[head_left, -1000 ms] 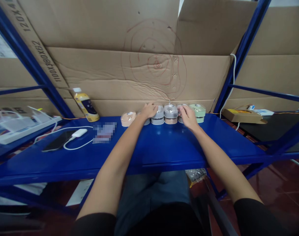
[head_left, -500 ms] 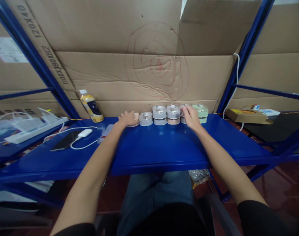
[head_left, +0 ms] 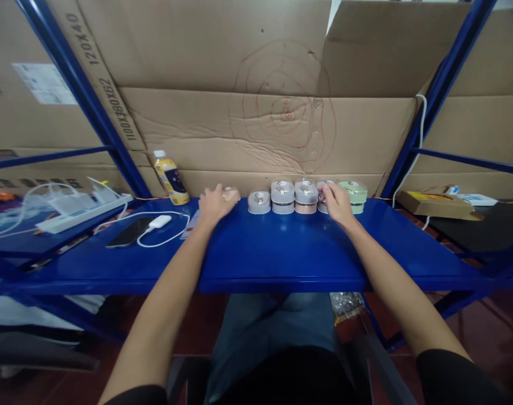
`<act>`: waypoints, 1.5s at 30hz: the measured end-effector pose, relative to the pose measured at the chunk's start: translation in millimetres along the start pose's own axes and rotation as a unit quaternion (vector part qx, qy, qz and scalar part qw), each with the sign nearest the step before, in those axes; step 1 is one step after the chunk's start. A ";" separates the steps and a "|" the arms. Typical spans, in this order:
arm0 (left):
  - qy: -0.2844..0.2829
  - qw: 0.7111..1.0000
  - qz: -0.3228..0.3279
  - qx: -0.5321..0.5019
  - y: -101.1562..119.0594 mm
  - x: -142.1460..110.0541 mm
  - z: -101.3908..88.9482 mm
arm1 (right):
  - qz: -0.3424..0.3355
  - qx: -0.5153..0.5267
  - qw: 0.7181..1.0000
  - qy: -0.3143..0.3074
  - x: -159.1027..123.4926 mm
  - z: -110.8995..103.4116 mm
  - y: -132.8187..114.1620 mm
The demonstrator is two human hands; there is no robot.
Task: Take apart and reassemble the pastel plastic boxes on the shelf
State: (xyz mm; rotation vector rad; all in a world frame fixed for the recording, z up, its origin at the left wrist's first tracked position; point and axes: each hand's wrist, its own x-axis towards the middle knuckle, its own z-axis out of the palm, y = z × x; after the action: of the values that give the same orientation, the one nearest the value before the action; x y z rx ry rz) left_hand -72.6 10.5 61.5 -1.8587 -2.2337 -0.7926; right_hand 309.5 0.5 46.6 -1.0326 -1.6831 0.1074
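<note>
My left hand [head_left: 214, 205] is closed around a small pinkish clear-lidded case [head_left: 231, 194], just above the blue tabletop, and hides much of it. To its right sits a single grey case [head_left: 259, 202] of the same kind. Beyond that stand two-high stacks: grey on grey [head_left: 282, 192], then grey on pink [head_left: 306, 193]. My right hand [head_left: 337, 203] has its thumb and fingers closed at a further grey stack [head_left: 323, 203], partly covering it. A green stack [head_left: 354, 192] ends the row, just behind my right hand.
On the left are a yellow drink bottle [head_left: 171, 179], a dark phone [head_left: 132, 232], a white charger [head_left: 160, 221] with its cable and a white power strip [head_left: 83, 214]. Cardboard [head_left: 189, 118] backs the blue table [head_left: 277, 253]. An open carton [head_left: 437, 205] lies at right.
My left hand has raised the pinkish case slightly and moved it left, widening the gap to the single grey case. My right hand stays at its stack. The view has shifted a little left.
</note>
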 end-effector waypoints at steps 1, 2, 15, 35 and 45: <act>0.028 0.999 0.025 -0.037 -0.4 -1.7 -4.9 | -0.004 0.001 1.000 0.001 -0.6 0.8 -1.9; 0.049 0.994 0.065 -0.078 0.5 -4.3 -8.7 | -0.009 0.004 1.000 0.000 -1.3 1.9 -3.9; -0.172 0.815 0.459 -0.310 59.4 -83.9 29.8 | -0.111 0.058 0.921 -0.369 -32.3 26.9 -34.5; -0.207 0.839 0.434 -0.255 48.5 -81.2 34.9 | 0.065 -0.017 0.983 -0.172 -3.8 -5.9 16.4; -0.109 0.915 0.306 -0.239 25.6 -47.0 43.8 | 0.052 -0.006 0.978 -0.203 -3.9 -2.6 22.3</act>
State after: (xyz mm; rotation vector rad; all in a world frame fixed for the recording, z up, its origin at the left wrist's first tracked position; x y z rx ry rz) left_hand -27.5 -7.5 12.3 -2.7792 -1.4417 -1.0993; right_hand 324.4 10.6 32.6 -1.1637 -1.9948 0.3992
